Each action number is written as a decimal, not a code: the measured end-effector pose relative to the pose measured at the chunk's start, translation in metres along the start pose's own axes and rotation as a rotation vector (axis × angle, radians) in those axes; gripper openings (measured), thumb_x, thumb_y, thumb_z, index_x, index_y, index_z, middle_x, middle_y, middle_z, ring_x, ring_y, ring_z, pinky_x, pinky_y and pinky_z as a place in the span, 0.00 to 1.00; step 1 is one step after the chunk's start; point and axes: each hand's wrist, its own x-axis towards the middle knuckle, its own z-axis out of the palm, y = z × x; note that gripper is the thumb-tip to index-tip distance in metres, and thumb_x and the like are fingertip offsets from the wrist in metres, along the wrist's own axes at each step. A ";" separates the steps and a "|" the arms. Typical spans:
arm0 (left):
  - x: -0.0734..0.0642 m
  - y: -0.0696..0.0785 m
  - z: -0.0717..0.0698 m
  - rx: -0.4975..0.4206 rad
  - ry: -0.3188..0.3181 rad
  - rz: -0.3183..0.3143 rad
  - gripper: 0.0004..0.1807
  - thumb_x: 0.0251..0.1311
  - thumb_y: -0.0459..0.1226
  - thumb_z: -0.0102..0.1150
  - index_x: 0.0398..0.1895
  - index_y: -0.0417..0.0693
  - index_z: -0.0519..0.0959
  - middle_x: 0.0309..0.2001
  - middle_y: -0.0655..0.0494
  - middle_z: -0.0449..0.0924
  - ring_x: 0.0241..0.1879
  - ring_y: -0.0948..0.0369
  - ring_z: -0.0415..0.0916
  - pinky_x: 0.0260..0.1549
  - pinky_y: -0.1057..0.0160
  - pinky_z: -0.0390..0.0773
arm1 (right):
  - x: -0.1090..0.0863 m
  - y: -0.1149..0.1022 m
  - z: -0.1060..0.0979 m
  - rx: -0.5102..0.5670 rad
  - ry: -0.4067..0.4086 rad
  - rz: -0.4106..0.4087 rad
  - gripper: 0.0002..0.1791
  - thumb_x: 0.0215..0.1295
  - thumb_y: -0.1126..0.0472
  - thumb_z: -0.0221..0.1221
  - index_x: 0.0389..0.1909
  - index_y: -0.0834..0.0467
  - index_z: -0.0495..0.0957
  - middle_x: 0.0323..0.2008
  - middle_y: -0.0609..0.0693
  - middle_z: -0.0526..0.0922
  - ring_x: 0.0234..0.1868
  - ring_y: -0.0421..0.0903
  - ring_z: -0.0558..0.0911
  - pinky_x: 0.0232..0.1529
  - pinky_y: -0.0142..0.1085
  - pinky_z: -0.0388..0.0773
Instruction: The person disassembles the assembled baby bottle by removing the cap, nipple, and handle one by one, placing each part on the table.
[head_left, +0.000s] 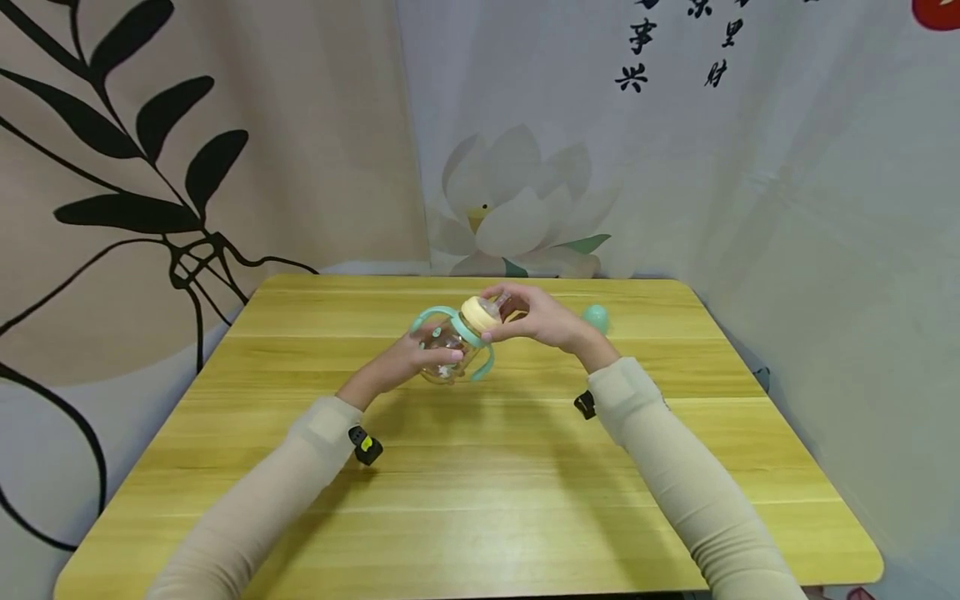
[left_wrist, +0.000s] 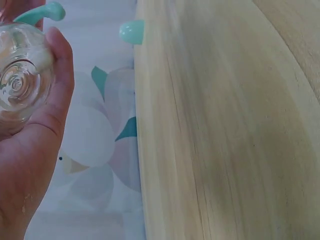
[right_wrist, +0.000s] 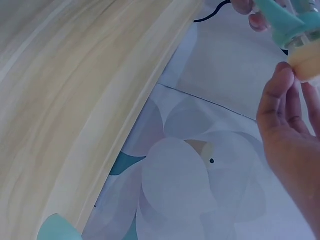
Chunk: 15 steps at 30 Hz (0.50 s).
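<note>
A clear baby bottle with mint-green handles and a cream-yellow collar is held tilted above the table, its top leaning to the right. My left hand grips the bottle's body, thumb across the front; in the left wrist view the clear round base faces the camera. With thumb and fingers my right hand pinches the collar, and the clear teat pokes up beside those fingers. A mint-green dome-shaped cap sits on the table behind the right wrist.
Under both arms lies a wood-grain table with rounded corners. Behind it hangs a pale cloth printed with a lotus flower and characters. Dark leaf shapes mark the cloth at left. Each wrist carries a small black camera.
</note>
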 end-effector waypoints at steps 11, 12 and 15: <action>0.000 -0.006 -0.003 -0.016 0.023 -0.005 0.25 0.72 0.52 0.58 0.67 0.55 0.75 0.56 0.43 0.80 0.48 0.44 0.85 0.42 0.45 0.88 | 0.001 -0.014 -0.011 0.030 0.102 -0.050 0.24 0.66 0.61 0.72 0.62 0.57 0.81 0.53 0.54 0.83 0.51 0.52 0.81 0.51 0.40 0.82; -0.001 -0.006 -0.003 -0.015 0.026 -0.011 0.25 0.71 0.52 0.58 0.67 0.56 0.75 0.57 0.43 0.80 0.48 0.45 0.86 0.42 0.45 0.88 | 0.001 -0.015 -0.012 0.035 0.126 -0.058 0.20 0.67 0.61 0.71 0.59 0.57 0.82 0.55 0.54 0.83 0.52 0.52 0.81 0.51 0.39 0.82; 0.000 -0.008 -0.003 -0.005 0.034 -0.026 0.25 0.71 0.52 0.60 0.67 0.57 0.75 0.59 0.44 0.80 0.51 0.46 0.84 0.44 0.45 0.88 | 0.003 -0.017 -0.018 0.047 0.195 -0.072 0.11 0.69 0.60 0.69 0.46 0.59 0.81 0.66 0.53 0.80 0.54 0.50 0.80 0.52 0.37 0.80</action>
